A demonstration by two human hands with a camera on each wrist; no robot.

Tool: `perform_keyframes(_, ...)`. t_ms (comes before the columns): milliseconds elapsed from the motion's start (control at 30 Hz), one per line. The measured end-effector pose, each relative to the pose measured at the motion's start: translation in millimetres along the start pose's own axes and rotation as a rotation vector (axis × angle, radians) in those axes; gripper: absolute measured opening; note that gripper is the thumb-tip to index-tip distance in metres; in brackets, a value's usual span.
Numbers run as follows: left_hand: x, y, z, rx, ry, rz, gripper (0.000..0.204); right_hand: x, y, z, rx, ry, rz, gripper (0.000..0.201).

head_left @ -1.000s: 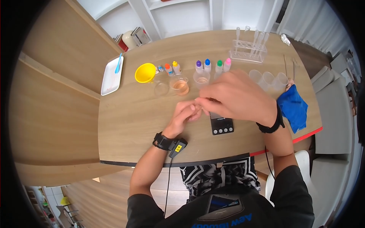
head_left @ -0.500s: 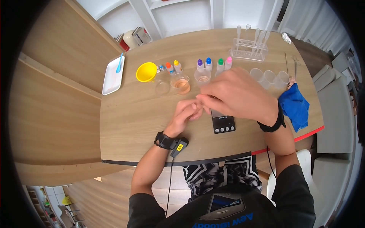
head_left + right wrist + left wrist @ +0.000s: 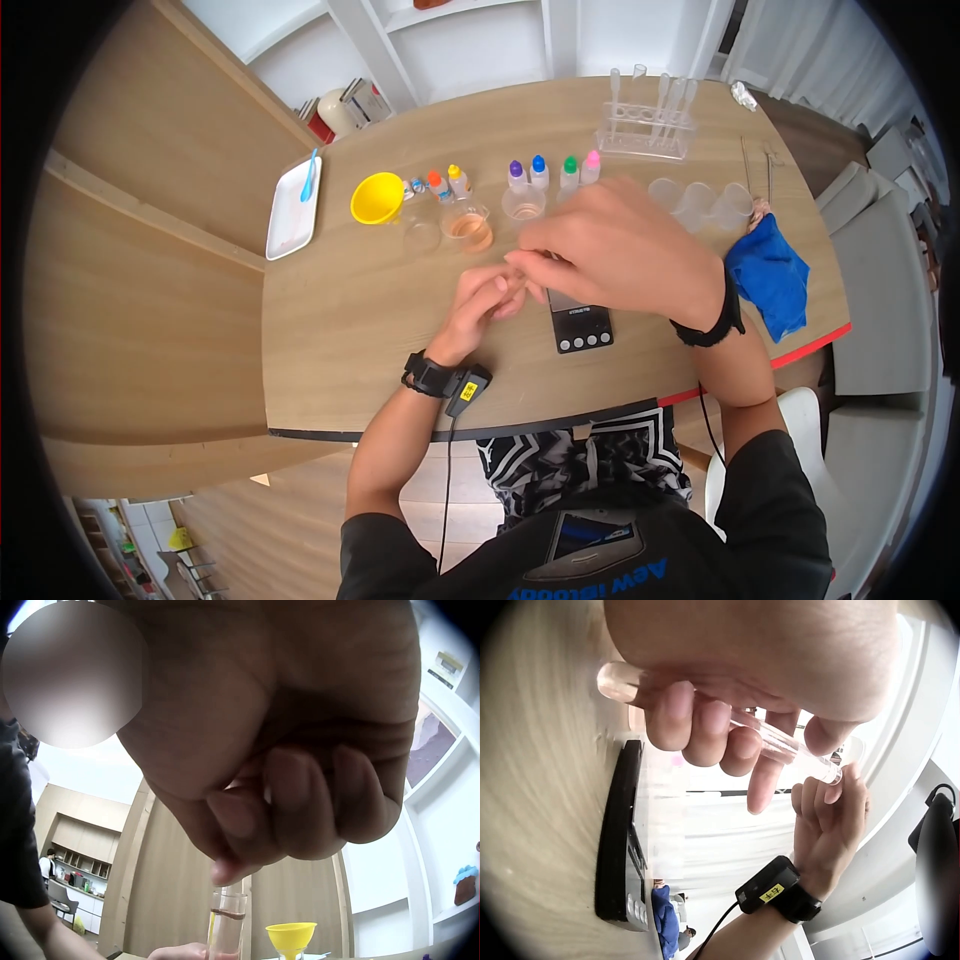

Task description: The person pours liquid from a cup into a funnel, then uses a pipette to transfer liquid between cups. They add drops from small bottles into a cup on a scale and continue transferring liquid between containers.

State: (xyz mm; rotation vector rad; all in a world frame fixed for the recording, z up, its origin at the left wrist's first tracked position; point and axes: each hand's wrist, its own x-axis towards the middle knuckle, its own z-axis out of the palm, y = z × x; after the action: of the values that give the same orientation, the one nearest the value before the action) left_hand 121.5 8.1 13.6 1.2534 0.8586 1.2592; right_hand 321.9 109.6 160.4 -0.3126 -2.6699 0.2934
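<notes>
In the left wrist view a clear test tube (image 3: 619,682) lies across the curled fingers of my left hand (image 3: 742,675), tilted, with pale pinkish liquid at its rounded end. My right hand (image 3: 829,832) is at the mouth of the tube. Thumb and fingertips of the right hand (image 3: 285,765) pinch a thin clear stick just above the tube (image 3: 225,926); its exact kind is hard to tell. From the head, my left hand (image 3: 482,308) and right hand (image 3: 625,255) meet left of a black scale (image 3: 583,328), partly covered by the right one.
Behind the hands stand cups, one (image 3: 470,230) with orange liquid, a yellow funnel (image 3: 378,198) and several colour-capped bottles (image 3: 539,172). A tube rack (image 3: 645,135) is at the back right, a blue cloth (image 3: 770,275) on the right, a white tray (image 3: 293,210) on the left.
The head view has shifted slightly. Both hands keep nearly the same pose and place over the table, and the objects around them stand where they were.
</notes>
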Motion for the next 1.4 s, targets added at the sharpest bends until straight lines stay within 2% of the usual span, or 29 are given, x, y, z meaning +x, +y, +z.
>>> perform_keyframes(67, 0.4, -1.1, 1.1, -0.019, 0.025, -0.015, 0.059, 1.8, -4.3, -7.1, -0.01, 0.025, 0.017, 0.03)
perform_keyframes(267, 2.1, 3.9, 1.1, 0.008, 0.048, -0.029, 0.06, -0.1, 1.1, -11.2, 0.25, 0.042, 0.073, 0.021)
perform_keyframes(367, -0.2, 2.3, -0.6, 0.007, 0.055, -0.042, 0.058, 2.3, -0.3, -18.0, 0.321, 0.292, -0.025, 0.016)
perform_keyframes(467, 1.8, -1.2, 0.6, 0.005, 0.093, -0.02, 0.059, -2.7, -3.8, -30.6, 0.512, 0.427, 0.151, 0.013)
perform_keyframes(567, 2.3, -4.3, 0.1, 0.005, 0.099, -0.005, 0.059, -4.9, 0.1, -31.9, 0.669, 0.625, 0.12, 0.015)
perform_keyframes(700, 3.4, 7.1, 5.0, 0.037, 0.09, -0.055, 0.058, -13.2, 0.0, -44.5, 0.641, 0.73, 0.124, 0.018)
perform_keyframes(800, 4.4, 7.9, 5.7, 0.032, 0.081, -0.019, 0.06, -20.1, 0.6, -55.9, 0.679, 0.861, 0.121, 0.02)
perform_keyframes(967, 4.9, 9.8, 5.7, 0.036, 0.068, -0.003, 0.062, -59.6, 32.5, -86.7, 0.556, 1.062, 0.147, 0.025)
perform_keyframes(1067, 3.5, 13.3, 8.9, 0.034, 0.054, 0.007, 0.062, -95.0, 52.7, -107.9, 0.399, 1.186, 0.262, 0.029)
perform_keyframes(1167, 3.8, 7.1, 3.6, 0.003, 0.05, 0.015, 0.06, -157.9, 103.0, -121.4, 0.345, 1.296, 0.472, 0.03)
perform_keyframes(1333, 2.9, 3.0, 1.5, 0.02, 0.04, 0.004, 0.06, -234.1, 165.3, -103.5, 0.307, 1.277, 0.702, 0.03)
perform_keyframes(1400, 4.1, 5.3, 2.4, 0.025, 0.036, 0.012, 0.06, -246.0, 173.1, -92.0, 0.331, 1.252, 0.763, 0.03)
